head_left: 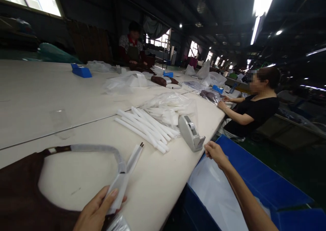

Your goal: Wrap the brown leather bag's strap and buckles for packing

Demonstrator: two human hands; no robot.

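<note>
A dark brown bag [22,190] lies at the lower left of the table, its strap [94,148] wrapped in white foam and looping to the right. My left hand [98,207] pinches the white-wrapped strap end, thumb on top. Two dark narrow tips stick out of the wrapping above it. Beside the cutting end of a grey tape dispenser [187,132] at the table's edge is my right hand [215,153], its fingers closed; whatever they pinch is too small to make out. White foam tubes [145,127] lie in a pile left of the dispenser.
Blue bin [265,170] with white sheets stands below the table's right edge. Clear plastic bags [173,103] lie behind the tubes. One person [254,112] works at the right edge, another [133,47] across the table. A blue dispenser [81,71] sits at the far left.
</note>
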